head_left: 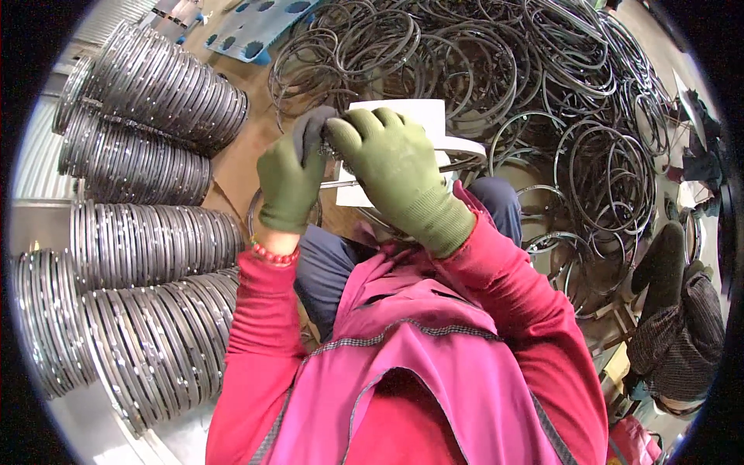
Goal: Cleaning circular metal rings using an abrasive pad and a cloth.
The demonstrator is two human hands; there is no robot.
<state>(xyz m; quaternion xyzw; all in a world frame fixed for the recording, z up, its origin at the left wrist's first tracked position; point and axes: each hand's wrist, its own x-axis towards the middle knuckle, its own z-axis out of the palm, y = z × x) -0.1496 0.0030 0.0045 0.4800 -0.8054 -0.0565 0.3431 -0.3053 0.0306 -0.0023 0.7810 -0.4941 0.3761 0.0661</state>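
Both my hands wear olive-green gloves and meet in front of my lap. My left hand (291, 174) is closed, its greyed fingertips pressed against the fingers of my right hand (391, 167). The right hand is curled shut, back upward. A small dark, glinting bit (335, 157) shows between them; what they grip is mostly hidden. Close by the right hand, a pale metal-looking ring (465, 157) curves out from behind the wrist. A white sheet or board (422, 114) lies behind the hands, partly covered by them.
At the left stand several long stacks of dark metal rings (159, 236). Loose rings (465, 58) lie in a big tangled heap ahead and to the right. A blue plastic pallet (252, 35) is at the far left. Another person's dark sleeve (666, 333) shows at the right edge.
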